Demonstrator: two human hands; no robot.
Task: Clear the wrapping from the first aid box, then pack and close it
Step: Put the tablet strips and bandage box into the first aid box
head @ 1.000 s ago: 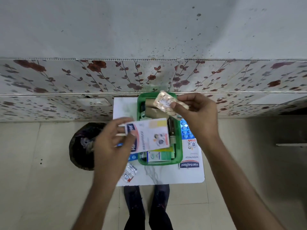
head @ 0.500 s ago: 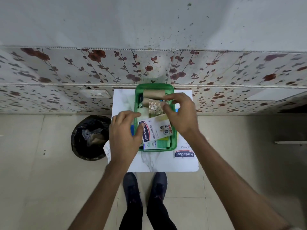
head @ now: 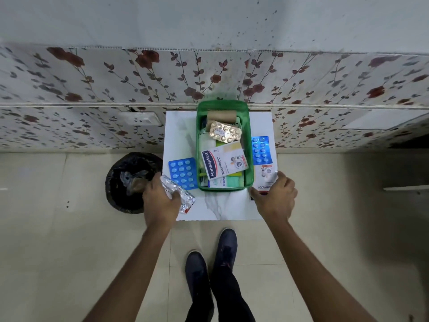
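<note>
The green first aid box stands open on a small white table, against the wall. Inside lie a Hansaplast pack, a gold blister strip, a brown roll and other packets. My left hand sits at the table's left edge, its fingers closed on a silver blister strip. My right hand rests at the right front on a second Hansaplast pack. Blue blister strips lie on both sides of the box, one to the left and one to the right.
A black bin lined with a dark bag stands on the tiled floor left of the table. A floral-papered wall rises right behind the table. My dark shoes are on the floor below the table's front edge.
Both hands left the box: the first Hansaplast pack and the gold strip now lie inside it. My left hand moved to the silver strip, my right to the second pack.
</note>
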